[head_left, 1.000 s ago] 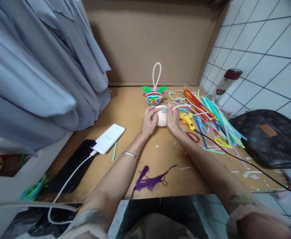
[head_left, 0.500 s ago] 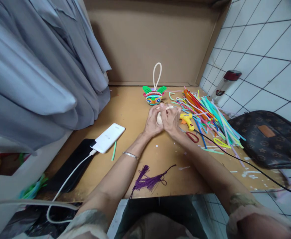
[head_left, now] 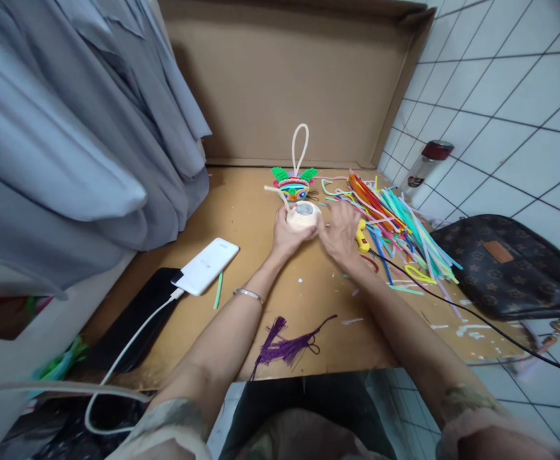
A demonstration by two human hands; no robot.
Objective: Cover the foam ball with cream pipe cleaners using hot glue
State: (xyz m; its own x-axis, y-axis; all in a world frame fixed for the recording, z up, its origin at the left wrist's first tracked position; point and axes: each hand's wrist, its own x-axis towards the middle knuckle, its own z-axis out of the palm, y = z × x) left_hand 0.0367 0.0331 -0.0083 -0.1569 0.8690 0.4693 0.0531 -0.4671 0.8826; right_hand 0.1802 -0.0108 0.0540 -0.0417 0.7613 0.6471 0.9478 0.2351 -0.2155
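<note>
My left hand is wrapped around a cream, round, cup-like piece. A greyish hollow shows in its top, and a cream pipe cleaner sticks out from its upper left. To the right is my right hand, its thumb by the piece's edge and its fingers stretched forward, with nothing visible in them. That hand partly covers a yellow glue gun. Just behind the piece stands a colourful animal-head ornament with green ears and a cream loop on top.
Many coloured pipe cleaners lie at the right, beside a brown bag and a bottle. A black cord crosses the table. Purple tassels lie in front; a white phone is left. Cardboard stands behind.
My right hand has come off the cream piece and moved right, over the glue gun. The piece, previously covered by both hands, now shows in my left hand.
</note>
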